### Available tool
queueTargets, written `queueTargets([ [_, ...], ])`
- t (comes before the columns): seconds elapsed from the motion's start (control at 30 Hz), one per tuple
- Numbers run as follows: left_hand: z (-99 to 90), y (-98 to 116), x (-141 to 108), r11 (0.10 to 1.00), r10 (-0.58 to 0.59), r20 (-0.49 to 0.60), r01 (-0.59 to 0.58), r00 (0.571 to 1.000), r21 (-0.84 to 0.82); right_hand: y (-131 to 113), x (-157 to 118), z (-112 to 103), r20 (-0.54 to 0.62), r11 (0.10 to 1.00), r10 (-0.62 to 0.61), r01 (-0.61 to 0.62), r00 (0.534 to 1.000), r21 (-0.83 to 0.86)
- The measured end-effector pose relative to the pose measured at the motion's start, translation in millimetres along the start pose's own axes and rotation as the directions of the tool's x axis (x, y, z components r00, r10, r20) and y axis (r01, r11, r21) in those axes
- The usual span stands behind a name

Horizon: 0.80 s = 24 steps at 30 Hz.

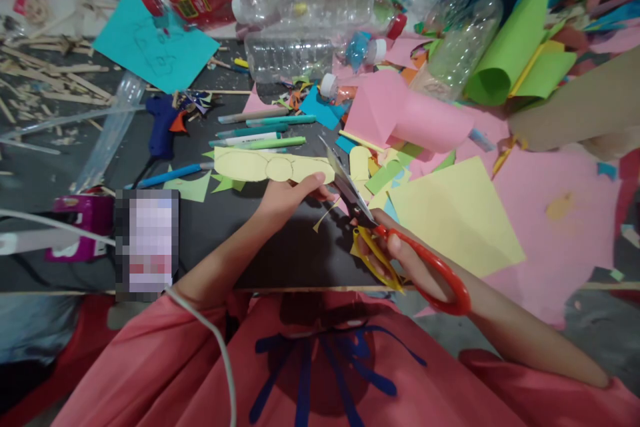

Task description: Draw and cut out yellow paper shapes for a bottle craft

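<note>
Between the thumb and fingers of my left hand point(287, 203) is a strip of pale yellow paper point(245, 165) with circles and curves drawn on it. My right hand point(395, 247) grips a pair of scissors point(435, 267) with one red and one yellow handle loop. The scissor blades are parted and point up and left, beside the strip's right end; whether they touch it I cannot tell. Below the blades a thin yellow offcut point(324, 217) shows. A larger sheet of yellow paper point(457, 217) lies to the right of my right hand.
Several markers point(270, 137) and a blue glue gun point(163, 123) lie behind my left hand. A phone point(150, 240) with a white cable is at left. Plastic bottles point(290, 57), rolled pink paper point(430, 120), green paper point(510, 47) and wooden sticks point(45, 80) crowd the back.
</note>
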<state>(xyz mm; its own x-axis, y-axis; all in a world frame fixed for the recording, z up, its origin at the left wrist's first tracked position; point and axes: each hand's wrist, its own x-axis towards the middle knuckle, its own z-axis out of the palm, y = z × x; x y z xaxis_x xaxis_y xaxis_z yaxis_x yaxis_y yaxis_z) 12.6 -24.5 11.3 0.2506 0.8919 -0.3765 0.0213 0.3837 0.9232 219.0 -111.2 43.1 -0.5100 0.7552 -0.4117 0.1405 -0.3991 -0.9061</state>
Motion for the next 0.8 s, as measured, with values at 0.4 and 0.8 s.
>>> queueTargets([
  [0.4,-0.3,-0.6,1.0,1.000,0.007,-0.002,-0.007,1.000,0.019,3.6,4.1,-1.0,0.012,0.997,-0.021,0.020,1.000,0.072],
  [0.8,-0.2,0.4,0.8,0.998,-0.021,-0.012,0.020,1.000,-0.055,-0.1,-0.8,-1.1,-0.009,0.998,0.011,-0.011,1.000,0.058],
])
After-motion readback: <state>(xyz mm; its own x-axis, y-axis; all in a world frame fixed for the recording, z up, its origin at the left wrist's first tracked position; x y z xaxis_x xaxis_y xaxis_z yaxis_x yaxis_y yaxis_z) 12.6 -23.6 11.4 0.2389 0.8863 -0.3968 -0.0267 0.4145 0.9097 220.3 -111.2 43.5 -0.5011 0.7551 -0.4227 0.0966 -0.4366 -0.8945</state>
